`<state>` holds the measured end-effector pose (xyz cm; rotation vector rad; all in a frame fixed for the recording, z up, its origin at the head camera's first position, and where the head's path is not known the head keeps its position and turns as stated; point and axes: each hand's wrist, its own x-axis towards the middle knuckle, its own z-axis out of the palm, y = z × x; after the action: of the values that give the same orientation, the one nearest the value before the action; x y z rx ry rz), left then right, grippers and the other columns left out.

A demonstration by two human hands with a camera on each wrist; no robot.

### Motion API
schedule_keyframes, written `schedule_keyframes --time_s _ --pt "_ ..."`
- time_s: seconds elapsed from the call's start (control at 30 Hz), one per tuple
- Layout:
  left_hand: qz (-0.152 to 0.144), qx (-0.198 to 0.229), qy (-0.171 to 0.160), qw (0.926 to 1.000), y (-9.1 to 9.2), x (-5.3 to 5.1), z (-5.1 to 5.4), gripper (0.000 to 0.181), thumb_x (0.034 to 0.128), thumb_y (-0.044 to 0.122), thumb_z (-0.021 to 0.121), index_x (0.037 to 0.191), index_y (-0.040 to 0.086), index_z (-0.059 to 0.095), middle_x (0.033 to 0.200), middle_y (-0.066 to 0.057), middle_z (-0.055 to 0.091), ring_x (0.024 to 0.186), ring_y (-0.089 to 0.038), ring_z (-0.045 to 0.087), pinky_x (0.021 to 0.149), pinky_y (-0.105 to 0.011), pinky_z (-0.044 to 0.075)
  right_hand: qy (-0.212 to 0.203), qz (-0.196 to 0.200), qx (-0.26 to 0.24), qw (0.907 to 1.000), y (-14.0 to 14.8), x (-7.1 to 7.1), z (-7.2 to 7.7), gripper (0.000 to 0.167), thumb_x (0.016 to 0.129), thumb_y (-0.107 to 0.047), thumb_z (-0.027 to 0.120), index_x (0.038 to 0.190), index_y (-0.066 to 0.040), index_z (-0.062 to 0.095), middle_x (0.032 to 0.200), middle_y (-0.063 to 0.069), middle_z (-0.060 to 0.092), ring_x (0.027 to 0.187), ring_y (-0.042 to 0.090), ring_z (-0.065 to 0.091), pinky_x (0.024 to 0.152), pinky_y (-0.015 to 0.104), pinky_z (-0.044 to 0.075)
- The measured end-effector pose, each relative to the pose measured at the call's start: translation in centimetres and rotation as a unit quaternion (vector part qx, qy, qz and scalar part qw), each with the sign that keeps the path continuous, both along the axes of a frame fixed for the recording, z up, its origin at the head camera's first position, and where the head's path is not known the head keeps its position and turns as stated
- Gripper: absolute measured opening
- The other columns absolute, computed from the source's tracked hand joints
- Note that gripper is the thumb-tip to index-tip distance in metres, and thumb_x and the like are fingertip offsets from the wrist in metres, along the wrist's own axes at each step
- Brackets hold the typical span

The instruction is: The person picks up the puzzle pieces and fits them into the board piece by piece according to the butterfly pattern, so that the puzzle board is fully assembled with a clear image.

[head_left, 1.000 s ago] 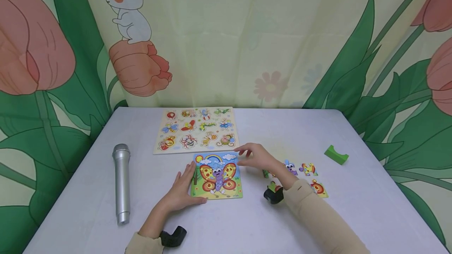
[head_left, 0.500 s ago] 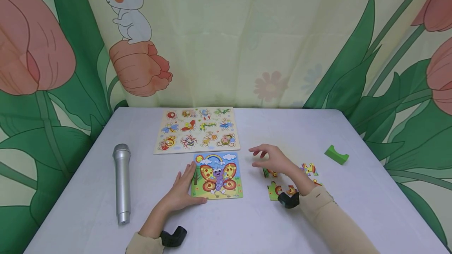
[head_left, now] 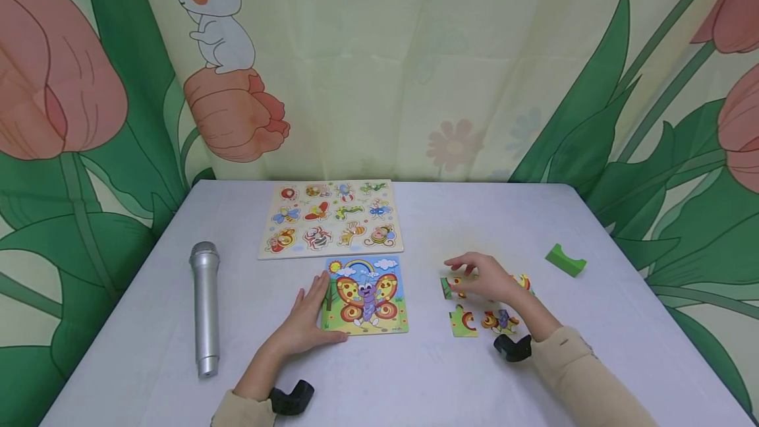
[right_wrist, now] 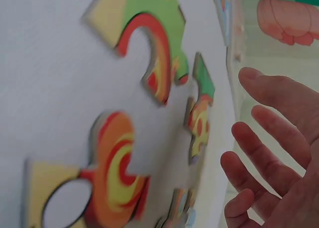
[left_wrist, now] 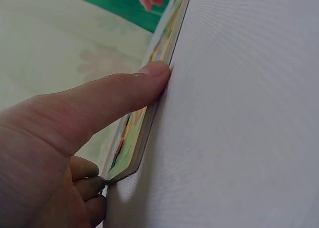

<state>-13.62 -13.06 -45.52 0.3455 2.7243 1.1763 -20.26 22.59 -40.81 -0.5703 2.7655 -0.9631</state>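
Note:
A square butterfly puzzle [head_left: 365,295] lies flat near the middle of the table. Along its left and lower edges rests my left hand [head_left: 305,318], fingers and thumb spread. In the left wrist view the thumb [left_wrist: 134,86] presses the board's edge. Over the loose jigsaw pieces on the right hovers my right hand [head_left: 483,275], fingers loosely extended and holding nothing. A green corner piece [head_left: 458,323] and a colourful piece [head_left: 503,321] lie below it. The right wrist view shows an orange swirl piece [right_wrist: 112,163] apart from the fingers [right_wrist: 264,153]. Other pieces are partly hidden.
Behind the puzzle lies a wooden insect peg board [head_left: 331,219], close to its upper edge. A silver toy microphone [head_left: 205,308] lies at left, and a green arched block [head_left: 564,260] at right. A printed curtain [head_left: 367,71] hangs behind the table.
My right hand has moved right, away from the butterfly puzzle's right edge, to above the loose pieces, uncovering some and covering others. The left hand and the puzzle have stayed in place.

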Motion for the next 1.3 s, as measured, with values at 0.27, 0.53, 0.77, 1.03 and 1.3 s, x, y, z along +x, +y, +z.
schedule_keyframes --time_s 0.27,0.53,0.77,1.03,1.3 --pt "-0.001 -0.004 0.000 1.0000 -0.10 0.00 0.05 0.114 0.0641 0.037 0.082 0.145 -0.001 0.011 0.151 -0.017 0.012 0.139 -0.029 0.004 0.110 -0.048 -0.002 -0.016 -0.030 0.053 0.9980 0.78 0.33 -0.64 0.049 0.068 -0.016 0.081 0.114 -0.012 0.064 0.107 0.001 0.061 0.085 0.019 0.047 0.069 0.030 0.043" --pt "-0.002 -0.005 -0.004 1.0000 -0.13 -0.11 0.15 0.114 0.0647 0.037 0.081 0.145 -0.001 0.011 0.151 -0.017 0.012 0.139 -0.029 0.004 0.110 -0.048 -0.003 -0.010 -0.020 0.078 0.9967 0.78 0.29 -0.75 0.048 0.068 -0.016 0.081 0.113 -0.013 0.065 0.106 0.000 0.061 0.084 0.017 0.048 0.070 0.030 0.044" --pt "0.003 -0.004 -0.010 0.9999 -0.02 -0.14 0.31 0.113 0.0653 0.037 0.081 0.145 0.000 0.011 0.151 -0.017 0.011 0.139 -0.028 0.004 0.111 -0.046 -0.003 -0.005 -0.015 0.089 0.9959 0.70 0.31 -0.49 0.047 0.068 -0.018 0.081 0.112 -0.013 0.066 0.104 -0.001 0.061 0.084 0.017 0.048 0.071 0.031 0.045" --pt "-0.001 -0.001 -0.009 1.0000 -0.01 -0.13 0.08 0.113 0.0652 0.038 0.081 0.145 0.000 0.011 0.151 -0.016 0.011 0.139 -0.028 0.003 0.111 -0.047 -0.003 -0.007 -0.019 0.091 0.9956 0.80 0.33 -0.57 0.044 0.068 -0.020 0.081 0.109 -0.014 0.067 0.102 -0.002 0.062 0.085 0.017 0.049 0.072 0.031 0.045" --pt "-0.001 0.002 -0.007 1.0000 0.02 -0.02 0.01 0.113 0.0650 0.037 0.081 0.145 -0.001 0.011 0.151 -0.017 0.012 0.139 -0.029 0.004 0.110 -0.047 -0.003 0.004 -0.016 0.075 0.9971 0.31 0.50 -0.50 0.035 0.070 -0.020 0.079 0.103 -0.016 0.069 0.099 -0.004 0.062 0.083 0.015 0.049 0.068 0.028 0.045"
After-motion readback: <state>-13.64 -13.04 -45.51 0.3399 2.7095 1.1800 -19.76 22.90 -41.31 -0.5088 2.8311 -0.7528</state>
